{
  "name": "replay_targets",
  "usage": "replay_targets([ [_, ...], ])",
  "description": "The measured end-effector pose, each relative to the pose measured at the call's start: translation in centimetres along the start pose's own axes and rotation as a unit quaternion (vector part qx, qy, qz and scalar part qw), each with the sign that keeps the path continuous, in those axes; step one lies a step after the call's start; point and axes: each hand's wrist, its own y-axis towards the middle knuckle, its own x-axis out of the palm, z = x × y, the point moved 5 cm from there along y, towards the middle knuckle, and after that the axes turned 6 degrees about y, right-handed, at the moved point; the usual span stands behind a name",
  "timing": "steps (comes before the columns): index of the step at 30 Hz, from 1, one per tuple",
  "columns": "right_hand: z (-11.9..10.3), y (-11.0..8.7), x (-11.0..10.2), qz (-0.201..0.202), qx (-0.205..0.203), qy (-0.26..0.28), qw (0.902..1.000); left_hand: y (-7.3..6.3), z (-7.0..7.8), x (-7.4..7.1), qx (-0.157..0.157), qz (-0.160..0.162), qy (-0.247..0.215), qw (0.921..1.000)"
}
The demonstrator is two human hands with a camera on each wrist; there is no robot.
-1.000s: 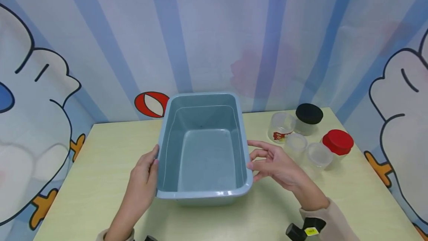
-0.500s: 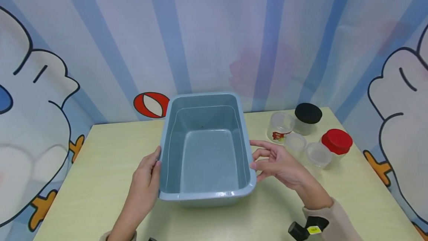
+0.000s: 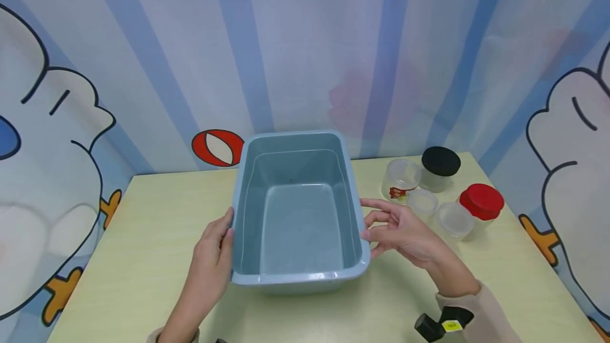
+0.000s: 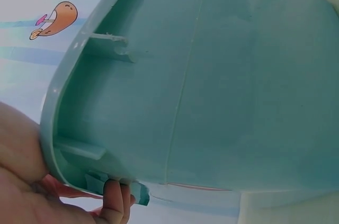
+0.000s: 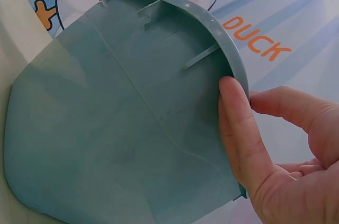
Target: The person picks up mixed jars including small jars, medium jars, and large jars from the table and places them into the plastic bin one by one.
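A blue-grey plastic basin point(image 3: 301, 278) stands at the middle of the table, tilted so that its bare inside faces the head camera. My left hand point(image 3: 208, 261) grips the rim on the left side, thumb on top; in the left wrist view its fingertips point(image 4: 114, 198) curl under the rim. On the right side, my right hand point(image 3: 399, 234) pinches the rim. From below, the right wrist view has the thumb and fingers point(image 5: 241, 128) on either side of that edge, beside the basin's ribbed underside point(image 5: 127, 118).
Right of the basin stand several clear containers: an open jar with a red label point(image 3: 401, 176), a black-lidded jar point(image 3: 439, 165), a red-lidded jar point(image 3: 481, 202) and two small tubs with pale tops point(image 3: 455, 221). A printed curtain point(image 3: 305, 52) hangs behind the table's far edge.
The basin has slid slightly to the right, with both hands moving along with it. Both grips on the rim look the same. The containers have stayed put.
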Motion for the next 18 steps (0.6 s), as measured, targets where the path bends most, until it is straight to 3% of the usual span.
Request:
replay_targets([
  [18,-0.16,-0.36,-0.46,-0.005,-0.003,-0.004,1.0000,-0.11,0.19,0.52,-0.013,-0.008,-0.007,0.9999],
])
